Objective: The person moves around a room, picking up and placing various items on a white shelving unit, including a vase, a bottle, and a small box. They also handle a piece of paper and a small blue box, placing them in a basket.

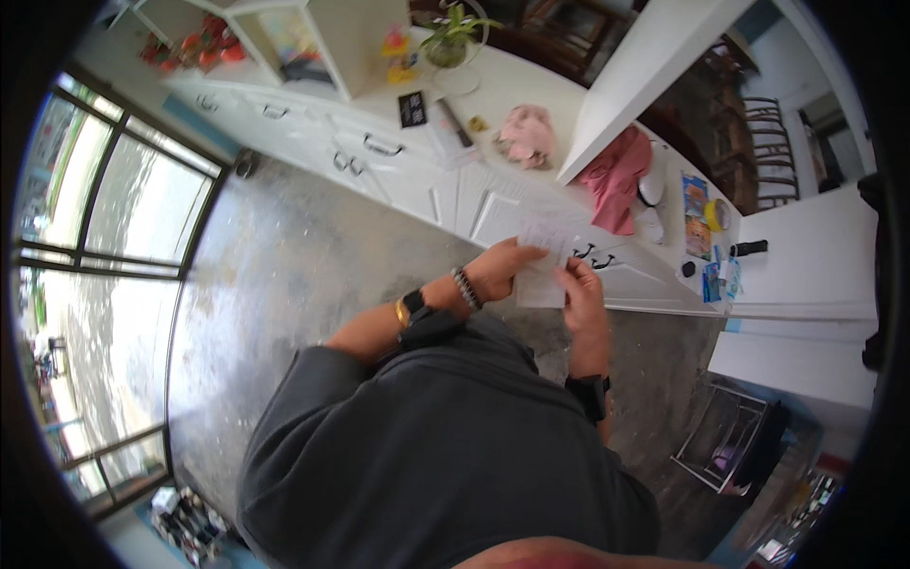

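A thin sheet of pale paper bearing faint writing is held up in front of the white cabinets. My left hand, with a beaded bracelet at the wrist, grips its left edge, the thumb lying over the sheet. At the lower right edge, my right hand pinches the paper between thumb and fingers. Beyond the hands, a pink cloth hangs over the counter's edge, and a paler pink cloth lies crumpled farther left on the counter.
White cabinets with dark handles run across the front. On their top stand a potted plant, a black card and a roll of yellow tape. A metal-framed chair is at the lower right; glazed doors are at the left.
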### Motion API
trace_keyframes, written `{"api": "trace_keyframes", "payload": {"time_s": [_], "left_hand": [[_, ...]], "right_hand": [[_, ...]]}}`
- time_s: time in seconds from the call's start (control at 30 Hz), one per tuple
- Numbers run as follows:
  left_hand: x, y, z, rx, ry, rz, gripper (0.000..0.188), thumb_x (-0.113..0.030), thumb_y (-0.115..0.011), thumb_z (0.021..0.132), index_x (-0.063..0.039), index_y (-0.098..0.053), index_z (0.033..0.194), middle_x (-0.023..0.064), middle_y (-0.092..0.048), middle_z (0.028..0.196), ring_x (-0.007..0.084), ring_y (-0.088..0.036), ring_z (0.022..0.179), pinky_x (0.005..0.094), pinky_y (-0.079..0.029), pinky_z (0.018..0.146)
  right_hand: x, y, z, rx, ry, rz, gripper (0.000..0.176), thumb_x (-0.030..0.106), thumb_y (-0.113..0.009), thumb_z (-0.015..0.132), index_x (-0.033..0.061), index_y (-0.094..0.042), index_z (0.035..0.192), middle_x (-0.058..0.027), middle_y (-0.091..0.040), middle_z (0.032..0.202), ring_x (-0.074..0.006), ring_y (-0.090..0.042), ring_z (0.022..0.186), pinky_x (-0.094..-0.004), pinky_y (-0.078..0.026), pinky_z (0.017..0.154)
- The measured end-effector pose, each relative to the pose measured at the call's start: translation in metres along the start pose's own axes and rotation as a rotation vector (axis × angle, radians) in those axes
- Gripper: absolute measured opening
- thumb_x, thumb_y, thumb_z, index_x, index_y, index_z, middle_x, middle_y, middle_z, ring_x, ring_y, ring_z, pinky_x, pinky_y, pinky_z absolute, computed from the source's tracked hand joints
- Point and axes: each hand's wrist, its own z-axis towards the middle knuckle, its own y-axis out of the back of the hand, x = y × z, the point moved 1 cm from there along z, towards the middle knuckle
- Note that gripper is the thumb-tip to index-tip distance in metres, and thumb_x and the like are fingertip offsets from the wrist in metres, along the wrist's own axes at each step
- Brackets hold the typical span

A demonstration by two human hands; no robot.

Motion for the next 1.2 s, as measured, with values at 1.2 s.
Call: {"api": "trace_keyframes", "payload": {"time_s": [1.2], "left_hand": [[-0.046,0.04,-0.013,0.157,0.055,-0.054,0.042,-0.023,-0.053,0.091,-0.006,-0.05,0.129,0.0103,-0.056,0.128,0.0249,-0.052,0.119,0.0405,-0.04,0.102]], "right_hand": [[0.011,-0.052,0.043,-0.059,0.13,-0.066,0.02,0.008,-0.07,0.081,0.0003,-0.064,0.098,0.0007,-0.064,0.084,-0.0037,-0.052,0.067,-0.0192,-0.037,0.054]]}}
